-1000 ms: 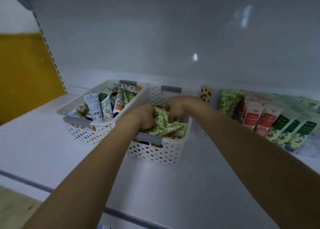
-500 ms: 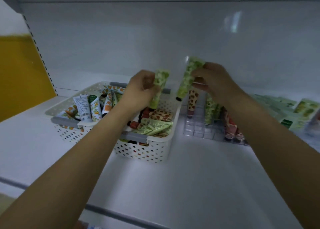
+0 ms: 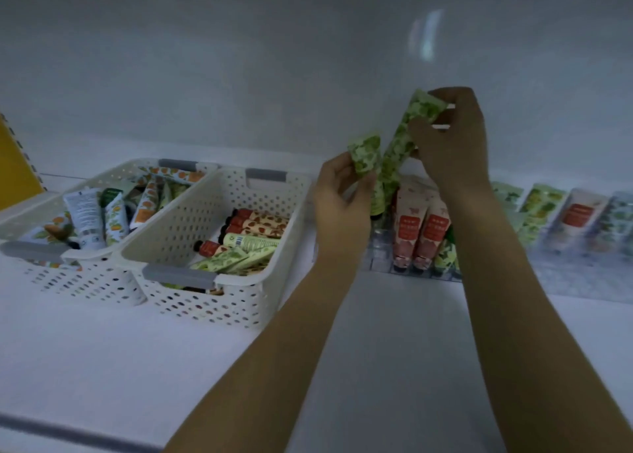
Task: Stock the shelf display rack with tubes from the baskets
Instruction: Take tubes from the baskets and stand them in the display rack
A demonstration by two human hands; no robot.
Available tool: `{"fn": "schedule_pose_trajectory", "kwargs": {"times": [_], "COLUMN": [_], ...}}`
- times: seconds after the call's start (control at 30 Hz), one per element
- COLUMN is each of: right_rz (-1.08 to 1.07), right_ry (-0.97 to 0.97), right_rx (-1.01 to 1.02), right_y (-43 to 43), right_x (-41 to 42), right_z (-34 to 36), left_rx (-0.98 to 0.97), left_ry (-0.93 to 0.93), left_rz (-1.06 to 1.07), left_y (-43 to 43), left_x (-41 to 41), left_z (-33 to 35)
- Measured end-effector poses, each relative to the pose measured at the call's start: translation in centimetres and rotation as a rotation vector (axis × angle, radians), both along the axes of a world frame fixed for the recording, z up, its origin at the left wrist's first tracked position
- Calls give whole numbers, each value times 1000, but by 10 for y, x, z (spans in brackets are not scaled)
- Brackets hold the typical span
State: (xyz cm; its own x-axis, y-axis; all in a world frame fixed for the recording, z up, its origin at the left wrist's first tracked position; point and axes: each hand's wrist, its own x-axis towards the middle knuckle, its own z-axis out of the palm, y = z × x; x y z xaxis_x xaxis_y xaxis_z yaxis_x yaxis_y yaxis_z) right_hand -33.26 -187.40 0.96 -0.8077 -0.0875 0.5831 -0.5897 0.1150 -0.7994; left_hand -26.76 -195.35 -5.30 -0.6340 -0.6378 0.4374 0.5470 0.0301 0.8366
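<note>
Shifted right toward the rack (image 3: 378, 245), left hand (image 3: 342, 209) pinches a green tube (image 3: 365, 152), right hand (image 3: 452, 147) a second tube (image 3: 402, 140)

Green leaf-print tubes (image 3: 397, 151) — cream perforated baskets (image 3: 212, 247), grey handles (image 3: 178, 276).

I'm getting a dim, bluish, low-contrast feed. A pale patch of glare sits high on the back panel (image 3: 423, 39), right of centre. The arms (image 3: 513, 298) read dark, nearly silhouetted. The raised green tubes (image 3: 397, 151) look slightly soft. The stocked tubes (image 3: 579, 212) at the far right smear into blur, while the baskets (image 3: 191, 212) at left are sharper. The shelf's near edge (image 3: 51, 427) bows.
</note>
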Motion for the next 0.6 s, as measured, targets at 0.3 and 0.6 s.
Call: {"fn": "schedule_pose_trajectory", "kwargs": {"times": [0.3,0.6], "right_rz": [28,-38], "right_ry": [75,89], "right_rx": [298,560], "right_y": [9,2], "right_x": [-12,-25], "right_z": [-17,-41], "left_rx": [107,125], "left_ry": [-97,-148], "left_rz": [-34,-36], "left_y": [-22,-25], "left_x": [-4,-7], "left_z": [-55,-57]}}
